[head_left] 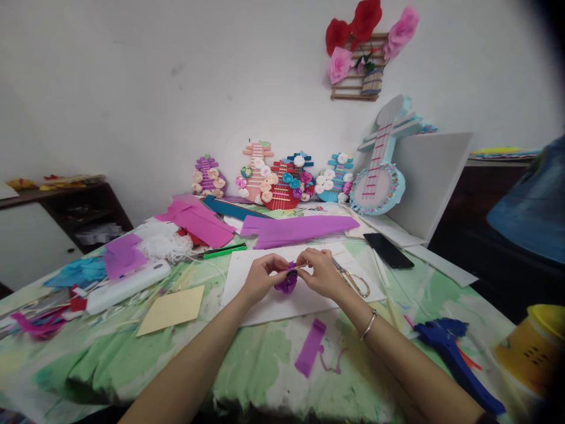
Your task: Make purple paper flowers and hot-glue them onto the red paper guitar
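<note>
Over a white board, my left hand pinches a small purple crepe-paper flower from the left side. My right hand closes on the same flower's upper edge from the right. A dark spot shows near the fingertips, too small to make out. Gold-handled scissors lie on the board just right of my right hand, their blades partly hidden by it. Below the board, a folded purple paper strip and a thin curled purple scrap rest on the green patterned tablecloth.
A blue glue gun and yellow container stand at right. A black phone lies behind the scissors. Left are a green cutter, white string and beige card. Purple paper and decorated paper instruments are behind.
</note>
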Action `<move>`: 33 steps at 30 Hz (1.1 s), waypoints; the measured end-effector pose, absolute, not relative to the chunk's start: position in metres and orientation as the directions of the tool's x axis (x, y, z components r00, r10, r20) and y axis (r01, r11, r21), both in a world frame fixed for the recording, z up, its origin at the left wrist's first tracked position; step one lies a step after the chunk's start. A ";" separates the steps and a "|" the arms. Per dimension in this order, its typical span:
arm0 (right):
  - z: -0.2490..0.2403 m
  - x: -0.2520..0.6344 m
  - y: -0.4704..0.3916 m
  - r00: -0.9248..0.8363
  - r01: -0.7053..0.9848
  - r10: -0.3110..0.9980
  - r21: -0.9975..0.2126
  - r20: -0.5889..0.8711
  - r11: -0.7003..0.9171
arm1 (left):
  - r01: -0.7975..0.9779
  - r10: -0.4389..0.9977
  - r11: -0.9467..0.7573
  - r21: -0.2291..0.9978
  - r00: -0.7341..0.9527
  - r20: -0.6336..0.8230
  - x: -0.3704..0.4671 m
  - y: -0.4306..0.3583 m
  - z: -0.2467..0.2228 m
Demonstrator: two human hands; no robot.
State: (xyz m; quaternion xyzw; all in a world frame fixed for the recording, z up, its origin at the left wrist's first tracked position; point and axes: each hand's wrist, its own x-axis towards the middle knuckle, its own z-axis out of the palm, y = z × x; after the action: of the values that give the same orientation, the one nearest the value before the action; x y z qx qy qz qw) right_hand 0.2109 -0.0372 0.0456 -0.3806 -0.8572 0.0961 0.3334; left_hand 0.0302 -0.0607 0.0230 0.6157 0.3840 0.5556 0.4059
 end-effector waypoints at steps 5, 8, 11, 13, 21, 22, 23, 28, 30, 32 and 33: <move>0.048 0.210 -0.040 -0.533 0.544 0.683 -0.416 0.500 0.728 | 0.020 0.923 -0.380 0.925 0.074 0.377 0.029 -0.060 0.022; 0.047 0.210 -0.040 -0.548 0.548 0.673 -0.395 0.497 0.738 | 0.029 0.918 -0.393 0.919 0.066 0.391 0.029 -0.059 0.022; 0.045 0.210 -0.038 -0.552 0.564 0.669 -0.368 0.497 0.739 | 0.047 0.914 -0.402 0.914 0.075 0.398 0.030 -0.059 0.023; 0.044 0.210 -0.037 -0.547 0.576 0.670 -0.356 0.501 0.736 | 0.061 0.911 -0.409 0.910 0.080 0.404 0.031 -0.060 0.024; 0.040 0.211 -0.032 -0.538 0.577 0.680 -0.370 0.498 0.728 | 0.187 0.885 -0.465 0.865 0.077 0.459 0.034 -0.063 0.023; 0.040 0.211 -0.032 -0.543 0.577 0.678 -0.366 0.495 0.730 | 0.196 0.882 -0.470 0.861 0.076 0.464 0.034 -0.063 0.023; 0.040 0.211 -0.032 -0.546 0.579 0.676 -0.361 0.494 0.731 | 0.205 0.880 -0.474 0.856 0.075 0.469 0.034 -0.063 0.023; 0.038 0.210 -0.034 -0.531 0.591 0.674 -0.345 0.513 0.729 | 0.300 0.858 -0.507 0.808 0.086 0.506 0.034 -0.065 0.025; 0.037 0.209 -0.034 -0.519 0.594 0.668 -0.336 0.534 0.731 | 0.381 0.826 -0.547 0.746 0.101 0.554 0.034 -0.066 0.026; 0.036 0.209 -0.035 -0.505 0.597 0.658 -0.325 0.558 0.733 | 0.454 0.785 -0.589 0.669 0.125 0.606 0.034 -0.066 0.026; 0.036 0.208 -0.035 -0.499 0.598 0.653 -0.319 0.570 0.735 | 0.482 0.766 -0.605 0.633 0.138 0.628 0.034 -0.067 0.025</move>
State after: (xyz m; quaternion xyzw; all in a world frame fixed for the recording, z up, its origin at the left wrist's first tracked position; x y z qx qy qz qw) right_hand 0.2085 -0.0349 0.0356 -0.3616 -0.8647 0.0398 0.3463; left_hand 0.0344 -0.0665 0.0252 0.7409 0.4212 0.5038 0.1410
